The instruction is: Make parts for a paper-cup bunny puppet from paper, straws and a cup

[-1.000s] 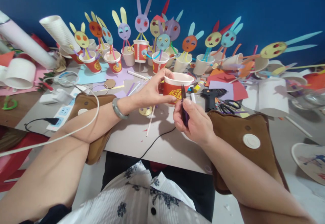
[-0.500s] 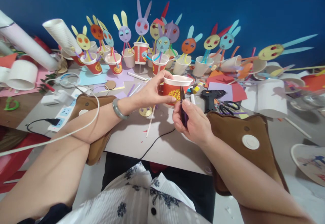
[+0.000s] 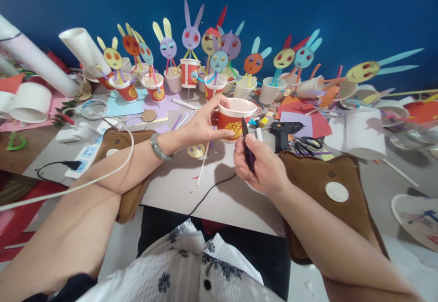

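Observation:
A red paper cup (image 3: 226, 120) with a white rim and a yellow print is in my left hand (image 3: 209, 122), thumb across its front and fingers behind the rim. The cup's mouth faces up and shows its white inside. My right hand (image 3: 262, 165) is closed around a slim dark pointed tool (image 3: 249, 151) with a purplish handle; its exact kind does not show clearly. The tool's tip points up, right in front of the cup's right side. Whether it touches the wall I cannot tell.
Paper rabbit figures (image 3: 191, 37) in cups line the back. A black glue gun (image 3: 284, 133) and black-handled scissors (image 3: 308, 145) lie to the right, above a brown cushion-like pad (image 3: 318, 210). At left are a power strip (image 3: 89, 150) and a white cable (image 3: 132, 156). A white stick (image 3: 203, 165) lies in front.
The cup has shifted slightly left and up in my left hand's grip. The dark tool has turned a little in my right hand, its tip staying near the cup.

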The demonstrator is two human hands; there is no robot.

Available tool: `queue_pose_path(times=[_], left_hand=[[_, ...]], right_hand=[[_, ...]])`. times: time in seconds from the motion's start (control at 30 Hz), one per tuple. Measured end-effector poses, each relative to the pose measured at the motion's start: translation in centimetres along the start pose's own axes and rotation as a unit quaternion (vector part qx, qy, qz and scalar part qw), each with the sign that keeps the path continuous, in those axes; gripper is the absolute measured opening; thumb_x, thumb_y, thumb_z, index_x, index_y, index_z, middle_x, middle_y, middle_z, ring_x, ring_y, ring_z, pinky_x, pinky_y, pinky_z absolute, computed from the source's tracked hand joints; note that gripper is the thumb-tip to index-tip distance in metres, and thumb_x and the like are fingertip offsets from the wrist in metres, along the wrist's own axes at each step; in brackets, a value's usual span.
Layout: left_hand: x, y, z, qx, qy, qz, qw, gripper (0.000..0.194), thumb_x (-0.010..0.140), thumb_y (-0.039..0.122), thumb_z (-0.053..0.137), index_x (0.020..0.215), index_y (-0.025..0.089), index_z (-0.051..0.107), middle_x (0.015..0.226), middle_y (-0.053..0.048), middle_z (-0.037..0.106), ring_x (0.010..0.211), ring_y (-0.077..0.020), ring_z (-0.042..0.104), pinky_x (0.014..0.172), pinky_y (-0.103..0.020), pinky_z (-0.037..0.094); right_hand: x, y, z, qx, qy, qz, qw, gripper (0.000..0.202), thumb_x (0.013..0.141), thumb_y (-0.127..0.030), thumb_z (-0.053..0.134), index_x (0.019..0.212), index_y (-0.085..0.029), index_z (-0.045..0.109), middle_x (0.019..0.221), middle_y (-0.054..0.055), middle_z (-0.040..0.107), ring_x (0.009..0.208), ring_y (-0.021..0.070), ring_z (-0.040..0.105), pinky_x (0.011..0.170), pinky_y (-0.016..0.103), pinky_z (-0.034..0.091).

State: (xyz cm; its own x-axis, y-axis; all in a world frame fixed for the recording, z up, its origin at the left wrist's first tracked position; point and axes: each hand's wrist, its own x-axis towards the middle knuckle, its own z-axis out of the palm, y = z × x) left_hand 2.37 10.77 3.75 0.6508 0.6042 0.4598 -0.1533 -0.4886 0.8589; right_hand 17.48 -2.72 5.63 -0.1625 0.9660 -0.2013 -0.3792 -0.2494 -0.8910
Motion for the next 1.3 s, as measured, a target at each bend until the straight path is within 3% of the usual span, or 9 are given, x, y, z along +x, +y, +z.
queue_pose_path(times=[0.3, 0.5, 0.6, 0.77, 0.93, 1.03, 1.13, 1.3], left_hand=[[-0.2, -0.4, -0.3, 0.068, 0.013, 0.017, 0.997, 0.065, 0.069, 0.067, 0.082, 0.098, 0.024, 0.045, 0.099, -0.002, 0.057, 0.084, -0.0172, 0.059, 0.072, -0.032, 0.054], [-0.1, -0.6, -0.7, 0.158, 0.046, 0.081, 0.983, 0.051, 0.079, 0.061, 0.077, 0.092, 0.022, 0.046, 0.124, -0.012, 0.060, 0.121, -0.0263, 0.060, 0.101, -0.042, 0.052], [-0.2, -0.4, -0.8, 0.200, 0.067, 0.087, 0.974, 0.045, 0.084, 0.060, 0.071, 0.093, 0.022, 0.050, 0.130, -0.013, 0.059, 0.130, -0.0273, 0.057, 0.108, -0.044, 0.048], [-0.2, 0.0, -1.1, 0.219, 0.068, 0.102, 0.968, 0.039, 0.084, 0.051, 0.075, 0.085, 0.022, 0.050, 0.126, -0.011, 0.061, 0.125, -0.0258, 0.058, 0.101, -0.042, 0.050], [0.1, 0.8, -1.1, 0.193, 0.061, 0.114, 0.973, 0.027, 0.082, 0.036, 0.078, 0.082, 0.021, 0.055, 0.097, -0.003, 0.066, 0.095, -0.0184, 0.063, 0.087, -0.036, 0.052], [0.1, 1.1, -0.9, 0.170, 0.059, 0.106, 0.978, 0.019, 0.080, 0.031, 0.078, 0.084, 0.021, 0.062, 0.090, -0.001, 0.066, 0.088, -0.0160, 0.063, 0.084, -0.033, 0.051], [-0.1, 1.1, -0.7, 0.151, 0.064, 0.097, 0.982, 0.017, 0.078, 0.027, 0.078, 0.079, 0.020, 0.063, 0.093, -0.002, 0.067, 0.091, -0.0166, 0.065, 0.086, -0.034, 0.053], [-0.2, 0.8, -0.5, 0.145, 0.086, 0.110, 0.980, 0.018, 0.079, 0.023, 0.077, 0.072, 0.020, 0.060, 0.107, -0.006, 0.070, 0.120, -0.0236, 0.063, 0.108, -0.045, 0.047]], right_hand=[[0.2, -0.1, -0.2, -0.004, 0.004, 0.002, 1.000, 0.045, 0.089, -0.062, 0.063, 0.073, -0.021, 0.052, 0.039, -0.007, 0.049, 0.027, 0.0043, 0.025, 0.031, 0.017, 0.020], [0.3, -0.1, -0.1, -0.028, 0.022, 0.012, 0.999, 0.044, 0.086, -0.060, 0.066, 0.072, -0.021, 0.052, 0.039, -0.007, 0.048, 0.028, 0.0046, 0.026, 0.031, 0.017, 0.018], [0.5, -0.1, -0.1, -0.040, 0.026, 0.013, 0.999, 0.045, 0.084, -0.061, 0.068, 0.071, -0.021, 0.053, 0.038, -0.007, 0.048, 0.029, 0.0043, 0.026, 0.031, 0.017, 0.017], [0.7, 0.1, -0.4, -0.056, 0.033, 0.019, 0.998, 0.048, 0.082, -0.065, 0.069, 0.072, -0.021, 0.052, 0.038, -0.007, 0.047, 0.029, 0.0040, 0.025, 0.031, 0.016, 0.016], [0.7, 0.1, -0.4, -0.072, 0.032, 0.022, 0.997, 0.049, 0.081, -0.067, 0.069, 0.071, -0.021, 0.052, 0.039, -0.007, 0.047, 0.030, 0.0043, 0.025, 0.031, 0.017, 0.016], [0.6, 0.1, -0.3, -0.079, 0.031, 0.021, 0.996, 0.050, 0.079, -0.067, 0.069, 0.070, -0.021, 0.052, 0.039, -0.007, 0.047, 0.030, 0.0041, 0.025, 0.032, 0.017, 0.016], [0.7, 0.1, -0.4, -0.089, 0.029, 0.022, 0.995, 0.051, 0.078, -0.068, 0.070, 0.070, -0.021, 0.052, 0.039, -0.007, 0.046, 0.031, 0.0040, 0.024, 0.032, 0.017, 0.016], [0.8, 0.3, -0.7, -0.111, 0.024, 0.014, 0.993, 0.051, 0.081, -0.069, 0.066, 0.071, -0.022, 0.052, 0.039, -0.007, 0.046, 0.031, 0.0046, 0.025, 0.032, 0.017, 0.017]])
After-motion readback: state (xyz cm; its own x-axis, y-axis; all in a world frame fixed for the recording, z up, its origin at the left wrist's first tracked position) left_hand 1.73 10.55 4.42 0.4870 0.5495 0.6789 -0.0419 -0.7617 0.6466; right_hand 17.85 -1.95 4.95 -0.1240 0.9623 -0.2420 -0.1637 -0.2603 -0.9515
